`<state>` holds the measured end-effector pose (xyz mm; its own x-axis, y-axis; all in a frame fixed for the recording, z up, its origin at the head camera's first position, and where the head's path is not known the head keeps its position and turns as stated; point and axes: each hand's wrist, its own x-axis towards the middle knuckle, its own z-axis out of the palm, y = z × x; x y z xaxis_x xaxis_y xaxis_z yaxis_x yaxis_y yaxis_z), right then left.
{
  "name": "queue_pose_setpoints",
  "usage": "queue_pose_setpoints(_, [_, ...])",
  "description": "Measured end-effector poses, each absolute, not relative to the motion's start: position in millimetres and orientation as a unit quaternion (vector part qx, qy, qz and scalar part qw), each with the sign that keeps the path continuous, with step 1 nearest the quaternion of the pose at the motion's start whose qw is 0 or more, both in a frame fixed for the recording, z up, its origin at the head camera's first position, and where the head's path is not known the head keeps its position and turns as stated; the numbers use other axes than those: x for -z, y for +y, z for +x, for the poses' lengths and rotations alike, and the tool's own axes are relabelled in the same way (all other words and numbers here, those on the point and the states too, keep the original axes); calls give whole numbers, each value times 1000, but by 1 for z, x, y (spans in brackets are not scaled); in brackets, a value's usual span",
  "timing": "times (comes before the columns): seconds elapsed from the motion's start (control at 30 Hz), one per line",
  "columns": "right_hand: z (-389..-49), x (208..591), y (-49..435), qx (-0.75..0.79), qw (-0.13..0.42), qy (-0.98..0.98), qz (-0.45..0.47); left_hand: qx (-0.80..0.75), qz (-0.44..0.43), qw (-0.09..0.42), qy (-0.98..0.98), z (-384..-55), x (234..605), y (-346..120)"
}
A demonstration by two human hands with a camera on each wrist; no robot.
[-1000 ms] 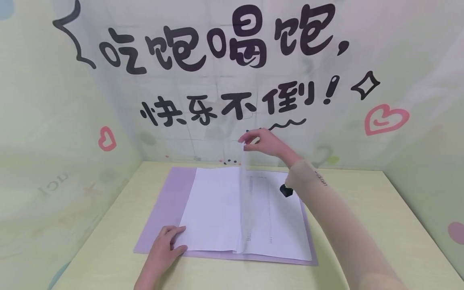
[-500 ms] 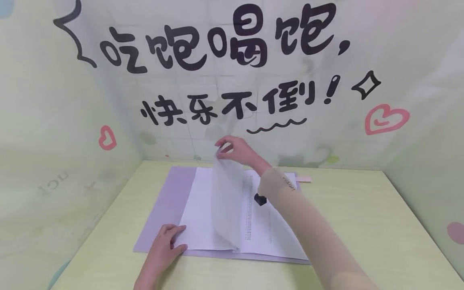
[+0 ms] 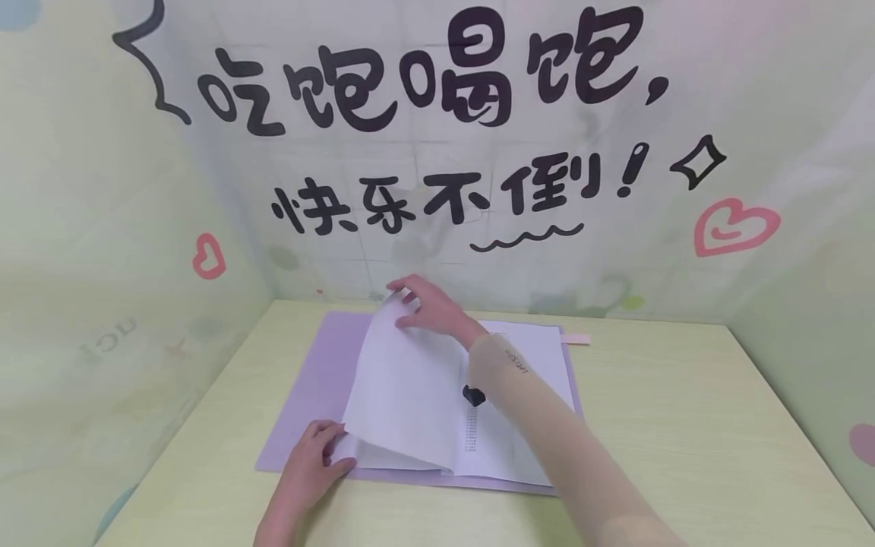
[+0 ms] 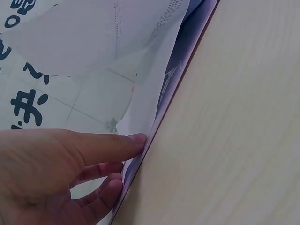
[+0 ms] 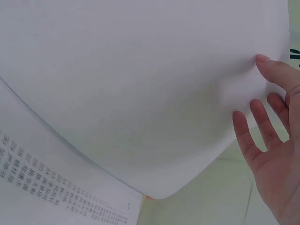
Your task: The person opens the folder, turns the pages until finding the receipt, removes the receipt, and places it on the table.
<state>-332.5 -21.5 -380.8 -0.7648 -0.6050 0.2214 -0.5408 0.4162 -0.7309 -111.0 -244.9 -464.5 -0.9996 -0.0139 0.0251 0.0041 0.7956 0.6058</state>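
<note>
A lilac folder (image 3: 342,357) lies spread on the table, with white printed sheets inside it. My right hand (image 3: 431,308) is at the far left corner of a lifted page (image 3: 410,380), which bows over the left side. In the right wrist view, the thumb rests on the page's blank face, with fingers (image 5: 241,131) spread at its edge. My left hand (image 3: 307,463) rests at the folder's near left, fingertips on the sheets' lower left corner. The left wrist view shows its thumb (image 4: 136,140) against the sheet by the cover's edge.
The table (image 3: 656,410) is pale wood. A pink tab (image 3: 577,339) sticks out at the folder's right. Behind stands a wall sheet (image 3: 437,266) with large black writing; similar sheets close in both sides. A black device (image 3: 473,395) sits under the right sleeve.
My right hand has moved left and down, carrying the page from upright over the spine toward the left side. The left hand has stayed in place.
</note>
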Motion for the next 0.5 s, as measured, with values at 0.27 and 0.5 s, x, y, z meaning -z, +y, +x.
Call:
queue_pose_setpoints(0.27, [-328, 404, -40, 368, 24, 866, -338, 344, 20, 12, -939, -108, 463, -245])
queue_pose_setpoints(0.5, [-324, 419, -46, 329, 29, 880, -340, 342, 6, 42, -939, -106, 467, -246])
